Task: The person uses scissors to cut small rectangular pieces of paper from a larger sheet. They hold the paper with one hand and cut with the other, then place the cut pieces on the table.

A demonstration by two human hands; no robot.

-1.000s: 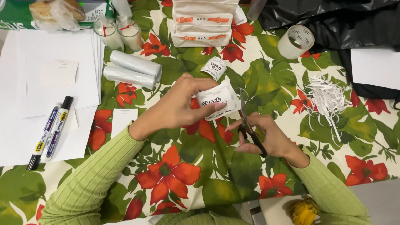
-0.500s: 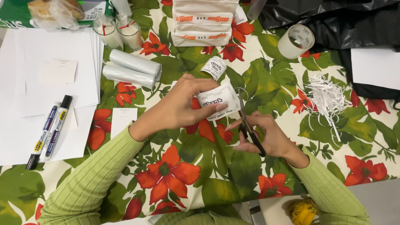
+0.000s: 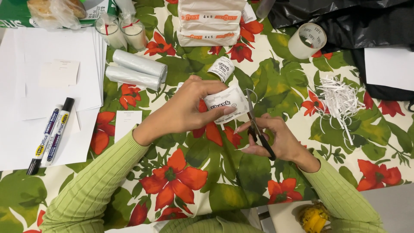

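My left hand (image 3: pixel 183 108) holds a strip of white printed stickers (image 3: pixel 227 103) that runs up to a small sticker roll (image 3: pixel 221 68) lying on the flowered tablecloth (image 3: pixel 181 172). My right hand (image 3: pixel 276 138) grips black-handled scissors (image 3: pixel 257 125), blades pointing up along the right edge of the sticker strip. Both arms wear light green ribbed sleeves.
Two white film rolls (image 3: pixel 136 70) lie left of the hands. White paper sheets (image 3: pixel 47 86) with two markers (image 3: pixel 49 136) cover the left side. Stacked white packets (image 3: pixel 211 21), two small candles (image 3: pixel 123 32), a tape roll (image 3: pixel 306 41), shredded paper (image 3: pixel 338 99) and a black bag (image 3: pixel 345 21) lie beyond.
The sticker strip has shifted slightly in my left hand and the scissor blades sit closer to its edge. Otherwise little has moved.
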